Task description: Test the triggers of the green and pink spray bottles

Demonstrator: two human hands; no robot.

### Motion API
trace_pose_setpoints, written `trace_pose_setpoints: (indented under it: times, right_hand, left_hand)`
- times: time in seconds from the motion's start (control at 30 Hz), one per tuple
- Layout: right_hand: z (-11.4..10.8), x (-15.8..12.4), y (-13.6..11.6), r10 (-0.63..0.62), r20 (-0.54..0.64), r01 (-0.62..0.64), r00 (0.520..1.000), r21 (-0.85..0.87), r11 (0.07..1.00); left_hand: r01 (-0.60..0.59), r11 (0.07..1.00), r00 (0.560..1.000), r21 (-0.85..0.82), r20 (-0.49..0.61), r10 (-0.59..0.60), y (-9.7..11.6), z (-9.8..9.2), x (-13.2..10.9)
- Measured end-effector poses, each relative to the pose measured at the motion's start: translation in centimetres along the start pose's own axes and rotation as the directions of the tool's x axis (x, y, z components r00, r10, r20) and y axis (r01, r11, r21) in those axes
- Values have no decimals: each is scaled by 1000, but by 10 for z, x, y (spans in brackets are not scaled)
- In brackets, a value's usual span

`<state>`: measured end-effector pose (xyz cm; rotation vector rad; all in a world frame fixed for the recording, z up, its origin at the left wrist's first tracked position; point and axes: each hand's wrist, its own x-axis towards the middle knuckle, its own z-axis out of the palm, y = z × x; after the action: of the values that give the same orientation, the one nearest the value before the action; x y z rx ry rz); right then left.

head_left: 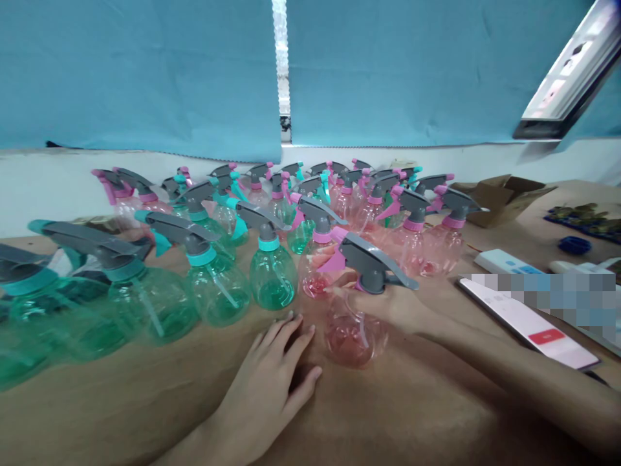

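My right hand (392, 307) is wrapped round the neck of a pink spray bottle (354, 336) with a grey trigger head (371, 262) and pink collar. The bottle stands on the brown table (145, 401) just in front of me. My left hand (274, 372) lies on the table close to the bottle's left side, fingers stretched out and slightly apart, holding nothing. Right behind stand a green spray bottle (272, 275) and another pink spray bottle (315, 268).
Many green and pink spray bottles (213, 285) crowd the table from far left to centre right. A phone (528, 320) and a white remote-like device (504, 262) lie at right. A cardboard box (504, 194) sits behind, blue curtains (145, 71) beyond.
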<state>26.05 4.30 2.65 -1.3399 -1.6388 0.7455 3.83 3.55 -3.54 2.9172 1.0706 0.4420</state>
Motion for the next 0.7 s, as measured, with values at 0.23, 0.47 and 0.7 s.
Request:
trace_pose_setpoints:
  times: [0.23, 0.47, 0.7]
  right_hand:
    - [1, 1, 3, 55, 58, -57, 997, 37, 998]
    - [1, 0, 5, 79, 44, -80, 996, 27, 996]
    - [-1, -1, 1, 29, 29, -27, 999, -56, 998]
  left_hand:
    - [5, 1000, 1000, 13, 18, -5, 1, -1, 2]
    - [0, 1000, 1000, 6, 8, 0, 0, 0, 1]
    - [-5, 1000, 1000, 1, -11, 5, 0, -1, 1]
